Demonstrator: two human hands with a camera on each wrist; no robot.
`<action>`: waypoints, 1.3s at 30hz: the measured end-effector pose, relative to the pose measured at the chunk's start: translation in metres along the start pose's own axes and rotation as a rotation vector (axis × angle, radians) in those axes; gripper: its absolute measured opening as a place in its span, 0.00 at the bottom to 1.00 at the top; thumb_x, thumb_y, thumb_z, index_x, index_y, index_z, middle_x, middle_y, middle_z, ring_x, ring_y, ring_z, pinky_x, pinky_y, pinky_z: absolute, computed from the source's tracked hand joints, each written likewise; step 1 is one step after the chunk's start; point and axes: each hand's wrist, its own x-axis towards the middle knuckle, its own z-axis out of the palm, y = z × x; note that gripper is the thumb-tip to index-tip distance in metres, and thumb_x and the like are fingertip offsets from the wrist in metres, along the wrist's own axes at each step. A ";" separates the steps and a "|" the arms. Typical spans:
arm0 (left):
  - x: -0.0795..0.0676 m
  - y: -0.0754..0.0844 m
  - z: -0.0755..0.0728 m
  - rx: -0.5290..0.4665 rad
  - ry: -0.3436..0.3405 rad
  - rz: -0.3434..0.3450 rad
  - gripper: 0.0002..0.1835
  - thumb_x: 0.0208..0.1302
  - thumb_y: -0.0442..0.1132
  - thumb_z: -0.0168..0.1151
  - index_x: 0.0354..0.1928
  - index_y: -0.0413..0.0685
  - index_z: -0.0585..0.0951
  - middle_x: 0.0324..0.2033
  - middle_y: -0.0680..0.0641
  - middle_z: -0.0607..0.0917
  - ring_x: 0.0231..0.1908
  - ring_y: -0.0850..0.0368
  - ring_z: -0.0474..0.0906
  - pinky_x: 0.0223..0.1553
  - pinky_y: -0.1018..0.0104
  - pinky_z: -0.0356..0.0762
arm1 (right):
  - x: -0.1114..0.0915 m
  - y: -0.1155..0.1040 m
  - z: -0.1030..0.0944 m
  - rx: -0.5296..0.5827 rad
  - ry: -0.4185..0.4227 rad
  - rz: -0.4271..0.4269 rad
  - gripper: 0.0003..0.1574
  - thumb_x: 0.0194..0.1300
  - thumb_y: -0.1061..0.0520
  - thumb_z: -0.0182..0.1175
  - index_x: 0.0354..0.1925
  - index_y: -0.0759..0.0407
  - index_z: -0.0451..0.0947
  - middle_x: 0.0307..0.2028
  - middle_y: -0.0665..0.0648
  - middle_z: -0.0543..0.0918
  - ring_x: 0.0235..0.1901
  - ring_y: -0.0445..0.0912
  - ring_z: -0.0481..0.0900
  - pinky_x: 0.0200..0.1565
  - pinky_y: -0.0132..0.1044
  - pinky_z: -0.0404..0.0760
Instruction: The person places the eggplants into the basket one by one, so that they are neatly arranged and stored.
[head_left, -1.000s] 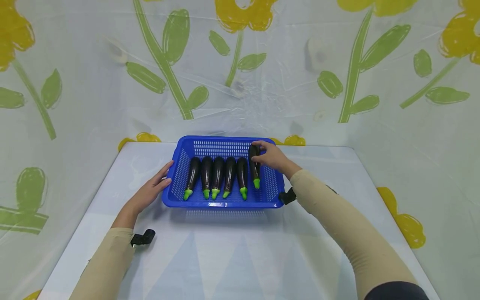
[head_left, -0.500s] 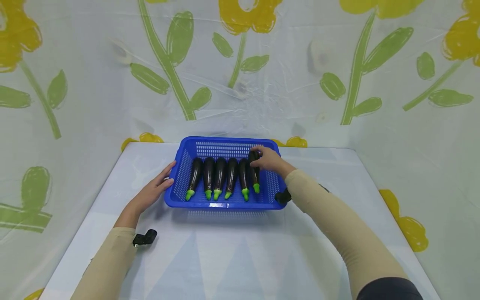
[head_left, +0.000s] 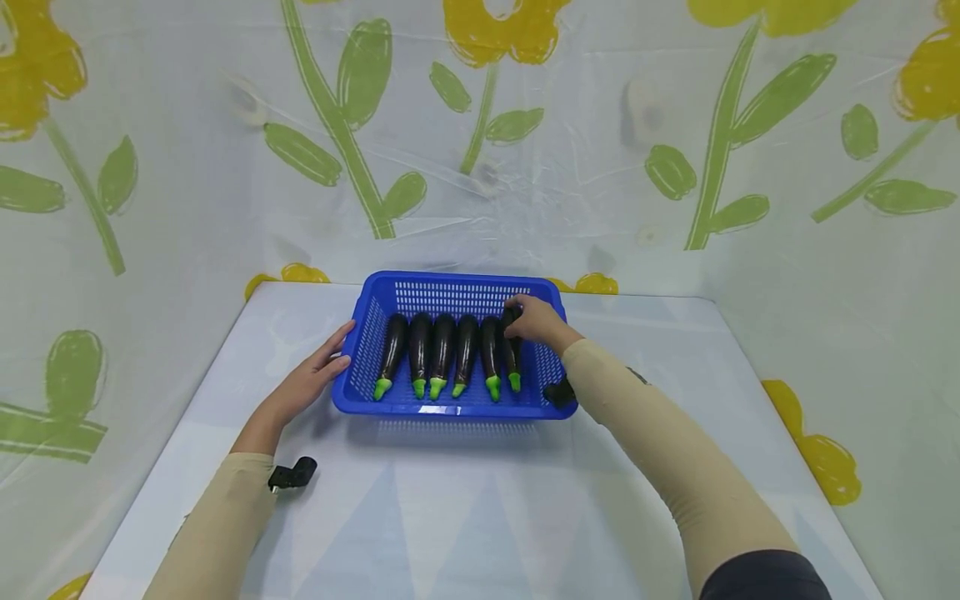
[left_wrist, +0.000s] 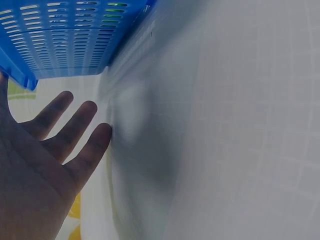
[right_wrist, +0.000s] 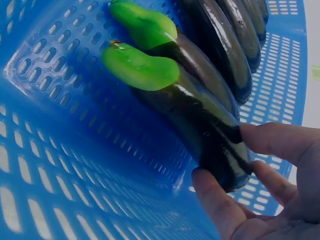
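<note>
A blue plastic basket [head_left: 450,410] with slotted walls stands on the table. Several dark eggplants [head_left: 444,346] with bright green stems lie in it side by side, stems toward the person. At the row's right end, my right hand [head_left: 538,321] holds the last eggplant [right_wrist: 185,112] by its far, rounded end. The right wrist view has thumb and fingers on either side of that end, and the eggplant lies close beside its neighbour. My left hand [head_left: 303,383] is at the basket's left rim, fingers spread and fairly straight; in the left wrist view several fingers [left_wrist: 82,125] are below the rim.
A pale table [head_left: 450,517] with light blue triangles carries the basket near its back edge. Behind and at both sides hangs a sheet [head_left: 562,192] printed with yellow flowers and green leaves. A small black camera [head_left: 294,473] sits at the left wrist.
My right hand has brought the last eggplant lower and nearer the row, its stem now close to level with the others. My left hand stays at the basket's left rim.
</note>
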 end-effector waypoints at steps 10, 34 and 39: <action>0.001 0.002 0.001 -0.002 -0.003 0.006 0.35 0.81 0.53 0.45 0.81 0.75 0.42 0.79 0.33 0.50 0.74 0.25 0.51 0.66 0.21 0.51 | 0.005 0.001 0.003 -0.027 -0.035 0.075 0.39 0.66 0.62 0.66 0.72 0.58 0.67 0.68 0.66 0.72 0.63 0.59 0.73 0.68 0.55 0.70; 0.000 0.003 0.001 0.008 0.000 -0.008 0.35 0.81 0.54 0.45 0.82 0.74 0.43 0.79 0.35 0.49 0.74 0.26 0.51 0.66 0.23 0.52 | -0.001 0.004 0.006 0.009 -0.004 0.023 0.32 0.64 0.66 0.63 0.66 0.56 0.76 0.66 0.64 0.74 0.55 0.57 0.75 0.61 0.51 0.75; -0.002 0.003 0.000 0.009 0.000 -0.008 0.35 0.81 0.53 0.45 0.82 0.73 0.43 0.79 0.34 0.49 0.74 0.25 0.51 0.66 0.22 0.52 | -0.001 0.002 0.005 0.024 0.030 -0.015 0.28 0.65 0.67 0.62 0.62 0.56 0.78 0.61 0.63 0.77 0.47 0.55 0.76 0.47 0.43 0.78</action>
